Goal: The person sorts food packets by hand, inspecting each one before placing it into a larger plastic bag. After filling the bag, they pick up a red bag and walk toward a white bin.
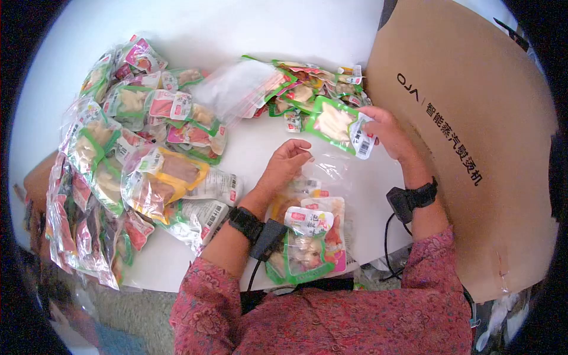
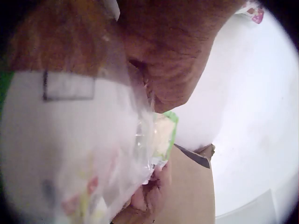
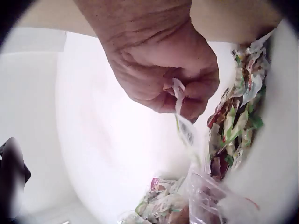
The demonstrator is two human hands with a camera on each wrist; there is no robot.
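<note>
Bagged heap (image 1: 89, 136): farthest left of the carton (image 1: 461, 118), clear bags packed with green- and red-printed pouches; you cannot read most of the print at this size.
Yellow-edged pouches (image 1: 168, 174): at the heap's carton-facing side, under clear film, with white printed backs beside them whose small text blurs.
White tabletop (image 1: 254, 133): left of the carton, bare between the heap and the back pile; a further white strip gives you room between the clear bag and the carton. The near edge runs just in front of your body.
Left hand (image 1: 284, 168): left of the carton, your fingers curled, pinching film at the mouth of the clear bag (image 1: 331, 168).
Pouches inside (image 1: 307, 245): left of the carton, toward your body, near the tabletop edge; the top one shows a red logo and large characters you can't fully make out.
Back pile (image 1: 325, 83): just beside the carton's left edge, loose mixed pouches.
Green-edged pouch (image 1: 333, 122): left of the carton, above the bag mouth, pale contents, white panel with a barcode.
Right hand (image 1: 381, 130): between pouch and carton, thumb and fingers pinching the pouch's white end.
Carton writing: "OJA" and "智能蒸汽熨烫机", running down the brown face.
</note>
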